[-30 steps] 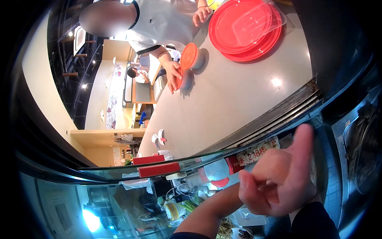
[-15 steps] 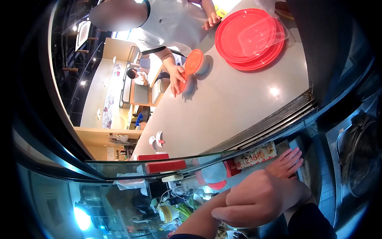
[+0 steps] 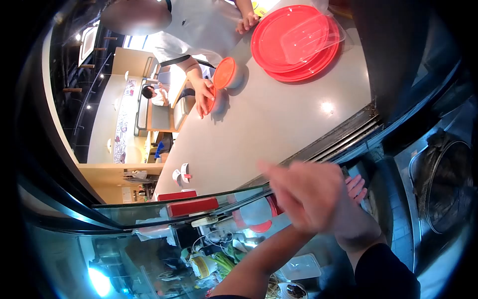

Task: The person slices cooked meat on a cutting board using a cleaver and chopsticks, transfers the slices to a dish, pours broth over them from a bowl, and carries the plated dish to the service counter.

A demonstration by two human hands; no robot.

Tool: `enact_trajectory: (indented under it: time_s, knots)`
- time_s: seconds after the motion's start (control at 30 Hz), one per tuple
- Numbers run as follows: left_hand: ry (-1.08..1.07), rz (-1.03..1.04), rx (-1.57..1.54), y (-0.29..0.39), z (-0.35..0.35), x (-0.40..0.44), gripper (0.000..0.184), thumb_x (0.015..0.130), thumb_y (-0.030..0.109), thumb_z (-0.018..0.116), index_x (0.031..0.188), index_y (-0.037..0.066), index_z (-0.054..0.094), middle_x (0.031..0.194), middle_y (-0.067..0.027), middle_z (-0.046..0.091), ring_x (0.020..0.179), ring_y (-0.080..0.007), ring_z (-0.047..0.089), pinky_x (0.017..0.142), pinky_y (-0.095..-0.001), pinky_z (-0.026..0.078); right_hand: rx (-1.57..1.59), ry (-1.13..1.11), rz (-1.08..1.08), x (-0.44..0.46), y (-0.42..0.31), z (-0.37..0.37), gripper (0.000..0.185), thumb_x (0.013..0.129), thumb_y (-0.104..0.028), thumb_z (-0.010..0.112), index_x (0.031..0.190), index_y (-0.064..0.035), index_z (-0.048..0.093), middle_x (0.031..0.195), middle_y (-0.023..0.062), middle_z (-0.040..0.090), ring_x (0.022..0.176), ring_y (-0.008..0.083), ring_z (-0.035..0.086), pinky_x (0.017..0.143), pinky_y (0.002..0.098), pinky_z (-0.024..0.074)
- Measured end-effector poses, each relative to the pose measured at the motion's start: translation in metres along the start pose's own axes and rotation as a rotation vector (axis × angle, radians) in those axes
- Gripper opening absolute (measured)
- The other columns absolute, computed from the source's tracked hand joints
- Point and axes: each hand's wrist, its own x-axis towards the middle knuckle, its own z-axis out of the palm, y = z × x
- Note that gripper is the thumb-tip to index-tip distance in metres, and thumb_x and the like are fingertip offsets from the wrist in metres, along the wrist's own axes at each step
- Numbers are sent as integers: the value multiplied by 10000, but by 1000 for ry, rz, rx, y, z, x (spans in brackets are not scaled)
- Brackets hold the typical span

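My right hand (image 3: 311, 197) is raised over my left wrist, with its fingers curled in and one digit jutting out to the left. It is blurred by motion, and I see nothing held in it. Behind it, the fingers of my left hand (image 3: 356, 188) show stretched out beside the counter's metal edge, while the palm is hidden. Across the counter (image 3: 279, 124), another person's hand (image 3: 201, 97) rests on a tub with an orange lid (image 3: 211, 102). A second orange-lidded tub (image 3: 225, 74) stands against it.
Large red round lids or plates (image 3: 291, 42) lie stacked under a clear plastic lid (image 3: 311, 40). A glass screen (image 3: 234, 202) runs along the counter's near side. Below are green vegetables (image 3: 223, 261) and a clear tray (image 3: 301, 266). A round dark pan-like opening (image 3: 448, 184) is at right.
My right hand has moved up and left, with a digit now pointing outward. It covers more of my left hand. The whole view has shifted slightly left.
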Motion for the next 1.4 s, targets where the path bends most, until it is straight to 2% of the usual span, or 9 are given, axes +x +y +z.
enact_trajectory:
  time_s: [0.03, 0.13, 0.2, 0.37, 0.57, 0.77, 0.87, 0.97, 1.4]
  knots:
    - [9, 5, 52, -3, 3, 0, 595, 1024, 327, 525, 1530, 41, 397, 1633, -213, 340, 1541, -372, 291, 1262, -542, 219, -111, -21, 71, 8, 7, 2, 340, 933, -108, 657, 1256, -4, 688, 737, 96, 670, 595, 237, 647, 550, 332, 527]
    - [217, -315, -1504, 7, 30, -6, 510, 1074, 321, 465, 1501, 46, 422, 1638, -173, 345, 1538, -319, 308, 1239, -494, 297, -397, -143, 196, 46, 36, 29, 542, 923, -98, 617, 1445, -1, 507, 770, 124, 678, 685, 311, 696, 612, 415, 563]
    - [239, -417, -1997, 11, 26, -2, 456, 1092, 318, 459, 1466, 57, 452, 1587, -139, 400, 1498, -280, 363, 1202, -454, 357, -481, -279, 283, 82, 54, 48, 575, 919, -85, 590, 1472, -11, 451, 819, 143, 693, 766, 330, 714, 668, 454, 566]
    - [163, -502, -2158, 2, 16, 2, 441, 1094, 328, 479, 1456, 76, 467, 1508, -102, 477, 1435, -255, 439, 1158, -425, 408, -630, -513, 381, 151, 134, 117, 617, 930, -130, 597, 1526, -146, 440, 981, 171, 712, 903, 354, 702, 799, 452, 560]
    - [186, -580, -2333, 7, 44, -10, 459, 1096, 344, 489, 1479, 92, 458, 1468, -77, 515, 1399, -250, 481, 1135, -420, 432, -836, -541, 381, 134, 178, 144, 704, 958, -162, 577, 1612, -304, 359, 1195, 153, 639, 1142, 321, 599, 916, 451, 517]
    - [201, -651, -2370, 10, 56, -16, 479, 1097, 359, 499, 1502, 107, 449, 1429, -51, 552, 1363, -245, 522, 1111, -414, 457, -914, -460, 244, 122, 194, 151, 697, 962, -178, 592, 1601, -340, 367, 1173, 125, 624, 1090, 288, 598, 888, 437, 505]
    - [158, -598, -2229, 2, 54, -19, 485, 1096, 359, 503, 1503, 101, 451, 1425, -52, 556, 1358, -234, 525, 1127, -406, 440, -901, -525, 359, 128, 185, 152, 676, 970, -235, 609, 1588, -386, 380, 1239, 89, 621, 1176, 277, 578, 935, 427, 471]
    - [121, -616, -2153, 2, 53, -21, 481, 1094, 356, 506, 1498, 99, 456, 1420, -53, 559, 1352, -232, 528, 1124, -403, 441, -906, -525, 339, 128, 180, 148, 705, 955, -193, 611, 1599, -348, 368, 1174, 113, 624, 1094, 264, 596, 883, 413, 494]
    - [64, -642, -2038, 1, 45, -19, 464, 1087, 342, 520, 1476, 93, 477, 1397, -56, 568, 1326, -220, 539, 1113, -390, 444, -891, -555, 346, 129, 176, 143, 760, 949, -206, 630, 1628, -323, 309, 1160, 120, 635, 1089, 261, 592, 910, 400, 482]
